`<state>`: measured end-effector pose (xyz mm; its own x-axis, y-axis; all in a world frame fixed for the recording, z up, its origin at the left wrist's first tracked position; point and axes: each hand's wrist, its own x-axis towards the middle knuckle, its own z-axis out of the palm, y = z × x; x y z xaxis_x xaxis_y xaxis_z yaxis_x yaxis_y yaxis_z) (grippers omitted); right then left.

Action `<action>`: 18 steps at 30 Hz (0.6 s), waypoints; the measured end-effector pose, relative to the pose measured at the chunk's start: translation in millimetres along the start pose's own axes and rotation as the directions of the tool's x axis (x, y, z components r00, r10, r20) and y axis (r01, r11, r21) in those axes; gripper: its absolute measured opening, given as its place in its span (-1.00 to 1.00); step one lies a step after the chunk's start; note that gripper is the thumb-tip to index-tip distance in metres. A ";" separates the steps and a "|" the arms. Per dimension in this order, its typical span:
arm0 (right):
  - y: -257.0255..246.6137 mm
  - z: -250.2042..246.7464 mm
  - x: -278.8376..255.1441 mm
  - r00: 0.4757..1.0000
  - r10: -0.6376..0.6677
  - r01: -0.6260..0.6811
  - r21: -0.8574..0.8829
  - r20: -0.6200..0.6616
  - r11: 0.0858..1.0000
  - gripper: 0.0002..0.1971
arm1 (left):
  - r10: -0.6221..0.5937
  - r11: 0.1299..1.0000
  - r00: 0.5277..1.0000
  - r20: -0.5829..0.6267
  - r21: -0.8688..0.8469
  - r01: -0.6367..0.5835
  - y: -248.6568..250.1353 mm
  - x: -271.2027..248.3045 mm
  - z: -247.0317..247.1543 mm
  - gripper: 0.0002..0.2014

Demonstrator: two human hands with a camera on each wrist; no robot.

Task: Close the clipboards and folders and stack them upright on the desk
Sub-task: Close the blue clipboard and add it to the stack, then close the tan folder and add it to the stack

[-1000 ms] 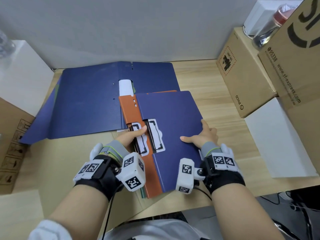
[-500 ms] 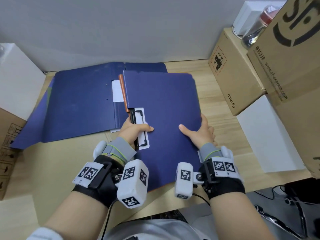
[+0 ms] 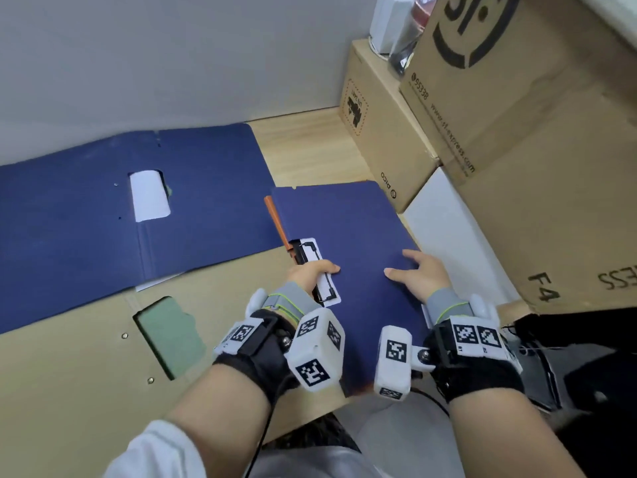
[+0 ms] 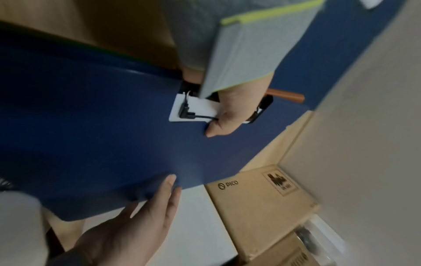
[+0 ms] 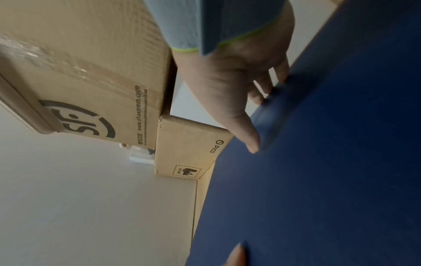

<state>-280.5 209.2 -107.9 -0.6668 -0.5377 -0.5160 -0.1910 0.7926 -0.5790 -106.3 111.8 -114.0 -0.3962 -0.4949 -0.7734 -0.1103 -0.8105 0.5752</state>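
A closed blue folder (image 3: 351, 236) with an orange edge (image 3: 275, 219) and a black clip on a white plate (image 3: 319, 270) is held between both hands at centre right. My left hand (image 3: 312, 270) grips its spine side, thumb over the clip plate (image 4: 196, 109). My right hand (image 3: 418, 276) pinches the right edge, thumb on top and fingers underneath (image 5: 257, 93). The folder (image 5: 318, 162) lies roughly flat, its near corner past the desk's front edge. An open blue folder (image 3: 86, 219) lies flat at the left, overlapping an open tan folder (image 3: 69, 367) with a green window.
Cardboard boxes crowd the right: a PICO box (image 3: 379, 132), a large SF box (image 3: 537, 150) and a white box (image 3: 444, 229) just beyond the held folder's right edge. A grey wall (image 3: 172, 63) backs the wooden desk (image 3: 303, 146).
The blue cover was folded shut over the orange part. Both hands then carried the closed folder rightward, up to the boxes; the tan folder beneath came into sight.
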 end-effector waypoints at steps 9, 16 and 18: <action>-23.3 15.3 -5.4 1.000 -0.010 0.010 -0.150 -0.002 0.989 -0.31 | 0.022 0.986 1.000 -0.010 0.163 -0.020 -1.8 -7.4 1.1 -0.80; -85.3 55.5 -27.7 0.968 -0.199 0.227 -0.194 0.150 0.955 -0.43 | 0.129 0.901 0.992 -0.003 0.419 -0.116 28.6 -36.9 -45.3 -0.64; -103.7 71.0 -37.4 0.945 -0.262 0.292 -0.145 0.196 0.945 -0.48 | 0.219 0.942 0.966 -0.136 0.288 -0.173 40.3 -48.5 -74.1 -0.79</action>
<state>-184.6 126.7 -73.4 -0.4388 -0.7723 -0.4594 -0.4803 0.6337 -0.6064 -24.0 79.9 -73.1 -0.2827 -0.6984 -0.6576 -0.2978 -0.5878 0.7522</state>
